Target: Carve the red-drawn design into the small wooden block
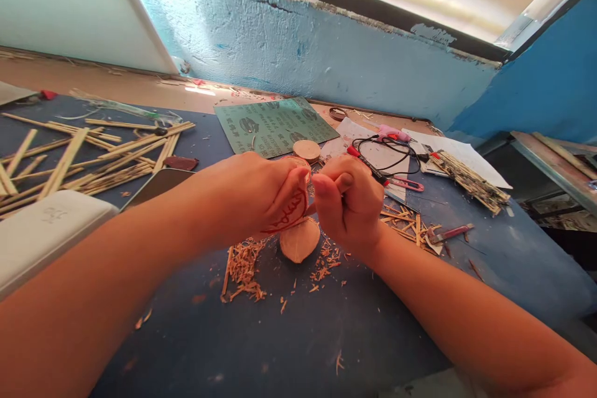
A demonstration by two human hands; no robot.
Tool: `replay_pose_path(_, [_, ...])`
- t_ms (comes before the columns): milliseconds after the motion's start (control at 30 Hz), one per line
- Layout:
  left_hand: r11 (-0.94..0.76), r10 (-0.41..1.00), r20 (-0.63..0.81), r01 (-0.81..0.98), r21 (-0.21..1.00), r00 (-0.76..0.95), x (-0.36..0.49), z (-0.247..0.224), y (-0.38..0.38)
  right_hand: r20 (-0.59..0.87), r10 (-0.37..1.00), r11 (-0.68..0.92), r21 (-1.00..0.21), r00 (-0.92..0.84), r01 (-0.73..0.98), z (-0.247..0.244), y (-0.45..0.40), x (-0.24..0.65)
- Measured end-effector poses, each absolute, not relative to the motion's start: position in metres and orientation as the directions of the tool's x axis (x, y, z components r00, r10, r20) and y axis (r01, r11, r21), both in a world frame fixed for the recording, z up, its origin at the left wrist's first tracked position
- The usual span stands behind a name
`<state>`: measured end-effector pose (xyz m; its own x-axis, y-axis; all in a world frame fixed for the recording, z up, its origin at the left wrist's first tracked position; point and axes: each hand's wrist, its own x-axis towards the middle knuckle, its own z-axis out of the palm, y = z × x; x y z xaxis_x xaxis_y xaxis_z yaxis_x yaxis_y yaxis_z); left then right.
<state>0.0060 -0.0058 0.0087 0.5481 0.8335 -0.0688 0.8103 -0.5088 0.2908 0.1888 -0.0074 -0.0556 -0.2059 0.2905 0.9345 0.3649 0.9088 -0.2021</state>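
Looking through the head camera, I see first the dark blue table [373,336], which carries all the work. A loose pile of pale sticks [64,163] covers its far left corner, and a green printed sheet [275,127] lies near the far edge. My left hand [252,193] is grasping the wooden piece with red marks [293,208], held above the middle of the table. My right hand [352,202] is clenched around a thin tool [311,208], whose tip meets this piece; the rest of the tool is hidden by the fingers. Toward the far right corner rests a bundle of darker sticks [471,180]. Below the hands, a pale oval wood piece [299,242] lies flat. The red-handled cutter [452,233] is nearer to the right edge. A round wood disc [306,150] sits just beside the sheet. The smallest are curly shavings [245,267], scattered on both sides of the oval piece.
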Motion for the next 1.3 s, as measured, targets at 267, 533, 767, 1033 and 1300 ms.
replay_pose_path(267, [-0.531,0.807,-0.067,0.771,0.352,0.587,0.003,0.004,-0.001,0.928,0.298,0.908,-0.203,-0.225,0.365,-0.060,-0.012,0.179])
replay_pose_path(533, [-0.543,0.818,-0.045,0.797,0.265,0.573,0.006,0.000,-0.001,0.923,0.342,0.881,-0.249,-0.176,0.402,-0.058,-0.011,0.186])
replay_pose_path(767, [-0.537,0.806,-0.071,0.776,0.330,0.588,0.005,0.005,-0.001,0.925,0.297,0.916,-0.206,-0.237,0.345,-0.060,-0.011,0.179])
replay_pose_path(1033, [-0.535,0.823,-0.072,0.812,0.234,0.564,0.008,0.002,-0.001,0.922,0.362,0.874,-0.284,-0.139,0.395,-0.056,-0.010,0.187])
replay_pose_path(1300, [-0.540,0.823,-0.033,0.799,0.266,0.567,0.004,-0.005,0.001,0.924,0.351,0.876,-0.266,-0.153,0.403,-0.059,-0.008,0.186])
